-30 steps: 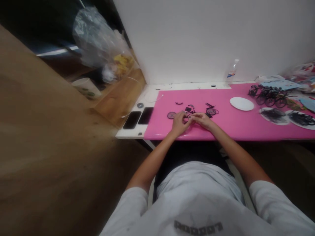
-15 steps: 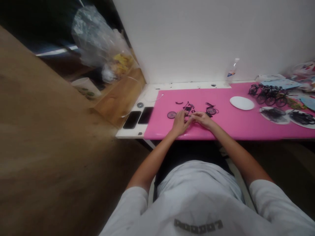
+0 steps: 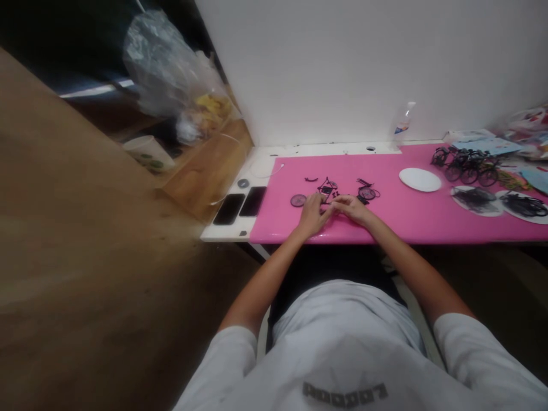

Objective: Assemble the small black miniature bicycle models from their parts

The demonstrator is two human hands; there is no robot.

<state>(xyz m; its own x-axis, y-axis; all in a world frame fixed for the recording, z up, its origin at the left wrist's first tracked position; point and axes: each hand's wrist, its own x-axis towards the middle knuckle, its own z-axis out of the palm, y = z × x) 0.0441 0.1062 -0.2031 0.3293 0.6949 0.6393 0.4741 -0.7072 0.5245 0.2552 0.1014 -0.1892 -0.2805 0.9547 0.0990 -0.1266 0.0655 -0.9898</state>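
Observation:
My left hand (image 3: pixel 313 215) and my right hand (image 3: pixel 351 207) meet low over the pink mat (image 3: pixel 274 220), fingertips pinched together. Whatever small piece sits between the fingertips is too small to make out. Just beyond my left fingers is a black miniature bicycle frame (image 3: pixel 327 188); whether those fingers touch it is unclear. Left of my left hand lies a thin spoked wheel (image 3: pixel 298 200). Another wheel (image 3: pixel 369 194) lies with dark parts by my right hand. A small curved black piece (image 3: pixel 311 179) rests farther back.
Two phones (image 3: pixel 229 209) lie at the table's left end. To the right are a white plate (image 3: pixel 420 179), plates holding black parts (image 3: pixel 524 204), and several miniature bicycles (image 3: pixel 466 165). A clear bottle (image 3: pixel 402 125) stands by the wall. Plastic bags (image 3: pixel 171 68) are at the left.
Almost nothing differs. Both hands keep their pinched pose in the same spot, with at most a slight shift of the fingers; the parts on the mat lie as before.

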